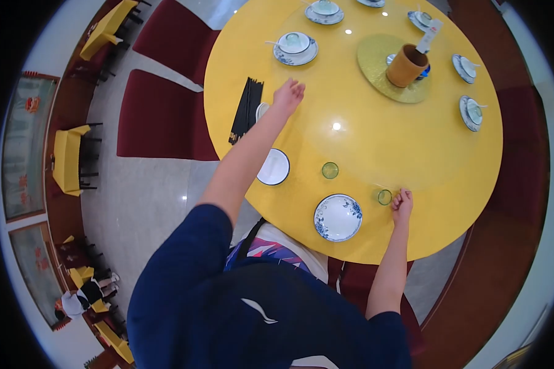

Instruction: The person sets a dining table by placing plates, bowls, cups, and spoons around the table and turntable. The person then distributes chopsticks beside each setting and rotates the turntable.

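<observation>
My left hand [289, 96] is over the yellow-covered round table [375, 132], fingers loosely bent and a little apart, with nothing visible in them. Beside it lies a bundle of black chopsticks [247, 109]. A white bowl [261, 111] is partly hidden behind my left forearm, and a dark-rimmed white plate [274, 166] shows below it. My right hand [402, 204] is closed, fingers curled, right beside a small green glass [384, 197]; whether anything is in them is hidden. A second green glass [330, 170] stands above a blue-flowered plate [338, 218] near the table's edge.
Place settings ring the far side, among them a stacked bowl and plate [296, 56]. A wooden holder [407, 66] stands on a gold round mat [375, 58]. Dark red chairs [160, 117] are at the left. Farther off, a person [83, 299] is near other yellow-covered tables [68, 158].
</observation>
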Demonstrator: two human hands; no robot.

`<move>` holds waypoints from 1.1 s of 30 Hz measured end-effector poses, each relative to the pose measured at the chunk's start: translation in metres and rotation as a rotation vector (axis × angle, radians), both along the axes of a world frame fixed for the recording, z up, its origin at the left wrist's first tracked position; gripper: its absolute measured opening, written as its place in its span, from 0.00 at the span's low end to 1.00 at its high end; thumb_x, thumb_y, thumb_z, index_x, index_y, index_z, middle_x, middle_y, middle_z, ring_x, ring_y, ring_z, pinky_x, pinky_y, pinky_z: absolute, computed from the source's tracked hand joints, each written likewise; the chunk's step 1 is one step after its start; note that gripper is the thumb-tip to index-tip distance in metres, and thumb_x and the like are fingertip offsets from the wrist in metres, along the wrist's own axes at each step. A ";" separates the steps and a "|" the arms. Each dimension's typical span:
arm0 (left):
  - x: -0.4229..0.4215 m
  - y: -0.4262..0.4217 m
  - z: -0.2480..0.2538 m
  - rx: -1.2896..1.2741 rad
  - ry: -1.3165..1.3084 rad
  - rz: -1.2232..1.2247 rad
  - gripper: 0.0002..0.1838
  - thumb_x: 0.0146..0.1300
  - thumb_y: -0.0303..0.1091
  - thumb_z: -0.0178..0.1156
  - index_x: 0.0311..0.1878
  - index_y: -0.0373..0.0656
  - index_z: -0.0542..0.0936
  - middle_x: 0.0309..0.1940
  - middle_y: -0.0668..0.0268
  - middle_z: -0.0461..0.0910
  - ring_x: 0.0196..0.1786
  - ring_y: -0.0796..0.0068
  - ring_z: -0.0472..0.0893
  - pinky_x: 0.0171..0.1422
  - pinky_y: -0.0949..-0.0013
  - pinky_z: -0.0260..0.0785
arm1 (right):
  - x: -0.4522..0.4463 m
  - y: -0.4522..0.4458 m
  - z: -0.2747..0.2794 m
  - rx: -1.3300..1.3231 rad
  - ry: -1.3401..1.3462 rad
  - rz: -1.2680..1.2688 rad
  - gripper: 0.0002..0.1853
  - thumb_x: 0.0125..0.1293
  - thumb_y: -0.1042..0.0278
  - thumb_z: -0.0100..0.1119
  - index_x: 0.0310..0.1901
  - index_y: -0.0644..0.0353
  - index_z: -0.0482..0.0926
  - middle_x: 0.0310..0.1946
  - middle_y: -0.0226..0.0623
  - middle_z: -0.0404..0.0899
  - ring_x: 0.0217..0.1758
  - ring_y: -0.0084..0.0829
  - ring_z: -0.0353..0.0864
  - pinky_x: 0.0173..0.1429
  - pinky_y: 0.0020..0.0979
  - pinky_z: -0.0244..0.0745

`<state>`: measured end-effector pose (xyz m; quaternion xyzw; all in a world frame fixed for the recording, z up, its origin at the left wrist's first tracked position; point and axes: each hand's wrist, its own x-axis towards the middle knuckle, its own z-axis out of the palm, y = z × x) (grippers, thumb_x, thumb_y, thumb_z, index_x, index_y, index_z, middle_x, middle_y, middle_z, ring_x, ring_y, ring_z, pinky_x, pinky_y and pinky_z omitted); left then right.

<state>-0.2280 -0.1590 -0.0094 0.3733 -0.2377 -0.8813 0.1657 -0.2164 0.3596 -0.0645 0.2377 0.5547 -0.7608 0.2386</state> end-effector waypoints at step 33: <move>0.072 0.020 -0.018 -0.412 -0.451 -0.277 0.14 0.64 0.35 0.61 0.28 0.32 0.79 0.20 0.64 0.76 0.16 0.82 0.67 0.18 0.77 0.58 | 0.000 -0.014 0.015 0.068 -0.035 -0.059 0.06 0.70 0.63 0.55 0.36 0.49 0.69 0.21 0.24 0.66 0.20 0.18 0.66 0.20 0.20 0.57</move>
